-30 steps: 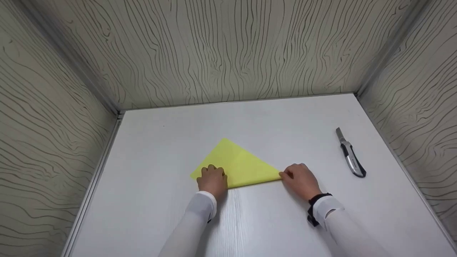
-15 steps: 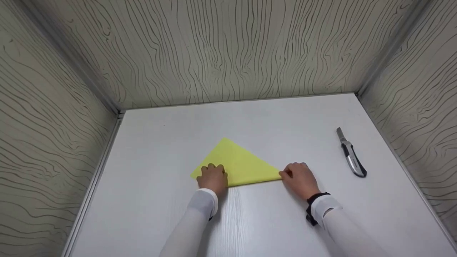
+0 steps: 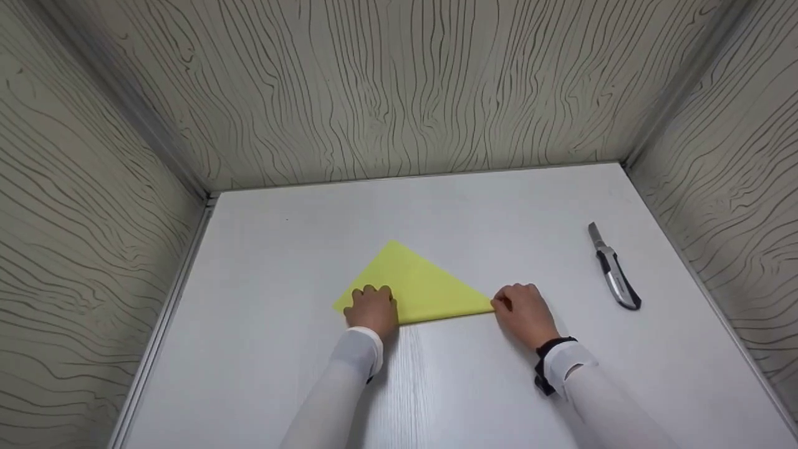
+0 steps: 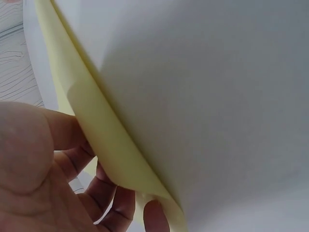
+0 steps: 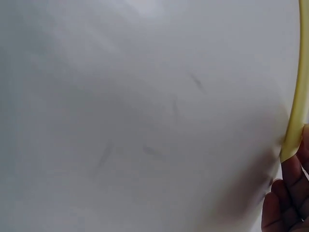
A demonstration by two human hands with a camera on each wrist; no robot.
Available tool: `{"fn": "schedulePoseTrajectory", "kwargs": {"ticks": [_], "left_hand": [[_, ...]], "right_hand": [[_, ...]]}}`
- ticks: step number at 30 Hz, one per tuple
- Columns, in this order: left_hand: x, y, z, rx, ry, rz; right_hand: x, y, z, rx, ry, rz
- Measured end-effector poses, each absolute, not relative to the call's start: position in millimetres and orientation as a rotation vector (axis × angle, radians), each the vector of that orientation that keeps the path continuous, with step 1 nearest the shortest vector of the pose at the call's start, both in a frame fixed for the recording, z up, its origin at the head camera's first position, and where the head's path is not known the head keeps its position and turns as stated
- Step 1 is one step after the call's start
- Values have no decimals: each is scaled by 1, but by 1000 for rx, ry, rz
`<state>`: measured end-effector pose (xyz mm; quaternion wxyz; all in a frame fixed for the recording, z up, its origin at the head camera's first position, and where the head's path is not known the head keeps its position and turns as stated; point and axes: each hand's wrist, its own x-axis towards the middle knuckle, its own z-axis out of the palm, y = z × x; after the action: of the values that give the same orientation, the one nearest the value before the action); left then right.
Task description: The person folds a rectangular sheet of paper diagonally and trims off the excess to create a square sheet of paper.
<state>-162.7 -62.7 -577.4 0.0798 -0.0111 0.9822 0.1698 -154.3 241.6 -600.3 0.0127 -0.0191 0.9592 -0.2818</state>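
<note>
A sheet of yellow paper [image 3: 418, 290] lies on the white table, doubled into a triangle with its point away from me. Its near edge curves up in a soft roll rather than a sharp crease. My left hand [image 3: 372, 310] holds the left part of the paper with bent fingers. In the left wrist view, the fingertips [image 4: 125, 195] meet the rolled flap [image 4: 111, 130] and are partly hidden behind it. With thumb and forefinger, my right hand [image 3: 527, 315] pinches the paper's right corner. The right wrist view shows those fingers [image 5: 292, 176] at the end of the fold.
A utility knife [image 3: 614, 274] with a silver and black handle lies to the right on the white table [image 3: 268, 374], blade pointing away. Wood-grain panels [image 3: 399, 87] rise at the back and both sides.
The paper's near edge has shifted very slightly away from me, along with my left hand. My right hand keeps its pinch on the corner, and the knife stays put.
</note>
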Motion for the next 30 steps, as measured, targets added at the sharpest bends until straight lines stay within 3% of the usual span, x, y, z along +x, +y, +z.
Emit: {"fn": "schedulePoseTrajectory", "kwargs": {"ticks": [30], "left_hand": [[-169, -57, -573, -126, 2906, 452]], "right_hand": [[-153, 242, -604, -88, 3076, -936]]}}
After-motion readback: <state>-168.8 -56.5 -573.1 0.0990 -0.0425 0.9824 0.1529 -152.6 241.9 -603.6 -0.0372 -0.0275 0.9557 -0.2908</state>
